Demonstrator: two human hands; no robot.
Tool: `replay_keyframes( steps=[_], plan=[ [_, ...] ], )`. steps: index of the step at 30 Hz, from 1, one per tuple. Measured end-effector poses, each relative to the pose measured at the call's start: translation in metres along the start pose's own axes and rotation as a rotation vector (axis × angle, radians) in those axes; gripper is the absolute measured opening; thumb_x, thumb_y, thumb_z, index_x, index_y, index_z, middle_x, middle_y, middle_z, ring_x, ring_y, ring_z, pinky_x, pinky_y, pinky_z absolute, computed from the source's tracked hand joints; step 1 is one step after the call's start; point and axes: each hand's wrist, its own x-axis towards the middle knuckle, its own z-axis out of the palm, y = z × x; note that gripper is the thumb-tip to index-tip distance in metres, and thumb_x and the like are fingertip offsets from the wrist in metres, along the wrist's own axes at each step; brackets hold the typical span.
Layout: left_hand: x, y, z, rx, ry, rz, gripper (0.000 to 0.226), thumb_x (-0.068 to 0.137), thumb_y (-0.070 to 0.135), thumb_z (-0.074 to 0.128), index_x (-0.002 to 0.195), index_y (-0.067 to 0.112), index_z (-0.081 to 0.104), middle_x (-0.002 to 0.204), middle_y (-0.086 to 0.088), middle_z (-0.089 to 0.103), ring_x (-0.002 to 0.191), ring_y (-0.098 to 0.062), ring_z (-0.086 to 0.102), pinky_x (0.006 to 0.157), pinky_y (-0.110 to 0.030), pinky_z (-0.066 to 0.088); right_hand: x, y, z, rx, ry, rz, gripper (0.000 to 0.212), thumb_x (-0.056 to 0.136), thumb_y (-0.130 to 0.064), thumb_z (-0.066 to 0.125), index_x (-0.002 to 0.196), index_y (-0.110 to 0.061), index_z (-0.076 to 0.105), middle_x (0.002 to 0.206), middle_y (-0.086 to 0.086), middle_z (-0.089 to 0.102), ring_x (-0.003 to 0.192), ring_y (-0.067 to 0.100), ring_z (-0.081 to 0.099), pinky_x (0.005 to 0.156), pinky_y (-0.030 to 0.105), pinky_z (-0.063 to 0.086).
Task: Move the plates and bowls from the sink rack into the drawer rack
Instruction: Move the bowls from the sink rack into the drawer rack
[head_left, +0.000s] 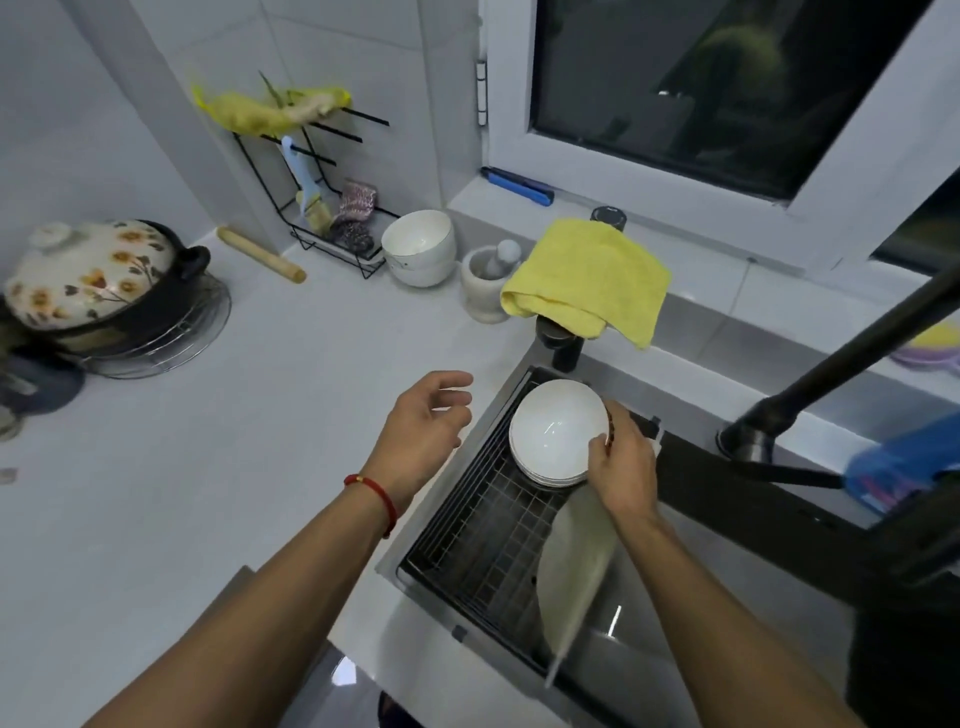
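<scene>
While right hand (621, 457) pinches round glossy white bowls (557, 431), left hand (426, 421) spread.

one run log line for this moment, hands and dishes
right hand: grip on stacked bowls rim | left hand: open, empty, beside stack | plate: on edge in sink rack

I am seeing glossy white glazed bowls (558, 434) sitting on a dark wire-metal sink rack (483, 540). A plate (574, 561) beside them is looking smooth, paler, less shiny. The countertop (234, 467) is reading as smooth, faintly glossy white. A yellow cloth (587, 278) is showing soft, nappy fabric. The rolling pin (261, 254) is looking like bare matt wood; the faucet (841, 364) matt black.
</scene>
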Motion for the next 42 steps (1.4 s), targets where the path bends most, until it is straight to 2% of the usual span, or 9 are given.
replay_keyframes(
  steps=[2,5,12,18,23,25,27,36,42],
  plan=[
    [-0.005,-0.003,0.001,-0.01,0.013,-0.015,0.037,0.094,0.006,0.054,0.122,0.027,0.065,0.118,-0.001,0.066,0.105,-0.017,0.065,0.089,-0.035,0.059,-0.006,0.0,-0.008,0.077,0.023,-0.031,0.054,0.096,-0.005,0.051,0.148,-0.017,0.05,0.142,0.014,0.06,0.126,0.034,0.06,0.103,0.052,0.055],
    [-0.015,-0.011,0.001,-0.047,0.027,-0.05,0.033,0.096,0.012,0.056,0.124,0.028,0.063,0.119,0.0,0.064,0.108,-0.017,0.064,0.088,-0.033,0.059,-0.022,-0.01,-0.016,0.363,0.017,0.019,0.054,0.094,-0.005,0.057,0.144,-0.027,0.055,0.139,0.001,0.058,0.096,0.016,0.07,0.064,0.037,0.065],
    [-0.066,-0.051,-0.024,-0.397,0.077,-0.194,0.035,0.098,0.047,0.056,0.131,0.037,0.057,0.125,0.006,0.066,0.112,-0.019,0.065,0.079,-0.038,0.063,-0.088,-0.076,0.005,0.675,-0.392,0.041,0.054,0.096,-0.005,0.062,0.107,-0.058,0.066,0.119,-0.016,0.074,0.04,0.019,0.059,0.031,0.024,0.041],
    [-0.163,-0.119,-0.102,-0.597,0.437,-0.173,0.049,0.096,0.067,0.042,0.126,0.036,0.066,0.126,0.004,0.071,0.117,-0.025,0.067,0.1,-0.057,0.053,-0.156,-0.131,0.059,0.626,-0.967,-0.017,0.045,0.081,-0.046,0.07,0.125,-0.041,0.068,0.121,-0.005,0.072,0.074,0.019,0.069,0.05,0.029,0.051],
    [-0.272,-0.172,-0.157,-0.776,0.723,-0.294,0.064,0.091,0.079,0.034,0.114,0.033,0.073,0.11,-0.002,0.078,0.096,-0.031,0.075,0.058,-0.038,0.06,-0.246,-0.162,0.116,0.569,-1.547,0.145,0.065,0.082,-0.058,0.076,0.134,-0.021,0.068,0.128,0.025,0.066,0.116,0.025,0.067,0.084,0.032,0.06],
    [-0.319,-0.197,-0.174,-0.81,0.839,-0.305,0.062,0.094,0.075,0.034,0.11,0.03,0.074,0.108,0.0,0.078,0.098,-0.027,0.075,0.072,-0.043,0.062,-0.292,-0.17,0.135,0.56,-1.679,0.194,0.072,0.077,-0.053,0.083,0.135,-0.013,0.067,0.134,0.034,0.059,0.124,0.034,0.064,0.09,0.041,0.06],
    [-0.37,-0.225,-0.188,-0.851,0.931,-0.29,0.059,0.096,0.07,0.036,0.111,0.029,0.075,0.109,0.001,0.078,0.101,-0.024,0.075,0.086,-0.045,0.06,-0.344,-0.177,0.153,0.517,-1.76,0.186,0.076,0.071,-0.052,0.088,0.132,-0.01,0.069,0.14,0.025,0.063,0.124,0.036,0.066,0.091,0.043,0.06],
    [-0.61,-0.356,-0.244,-0.944,1.197,-0.299,0.035,0.101,0.052,0.047,0.111,0.03,0.072,0.101,0.001,0.079,0.086,-0.021,0.076,0.058,-0.034,0.059,-0.606,-0.16,0.215,0.359,-1.869,0.274,0.086,0.067,-0.043,0.093,0.138,-0.007,0.061,0.139,0.021,0.066,0.126,0.039,0.065,0.094,0.047,0.06],
    [-0.728,-0.453,-0.287,-0.744,1.281,-0.47,0.02,0.098,0.029,0.052,0.105,0.027,0.07,0.116,-0.006,0.072,0.104,-0.024,0.068,0.079,-0.042,0.062,-0.735,-0.157,0.255,0.162,-1.766,0.175,0.061,0.078,-0.038,0.083,0.126,-0.005,0.066,0.12,0.021,0.075,0.113,0.037,0.073,0.095,0.041,0.061]
  ],
)
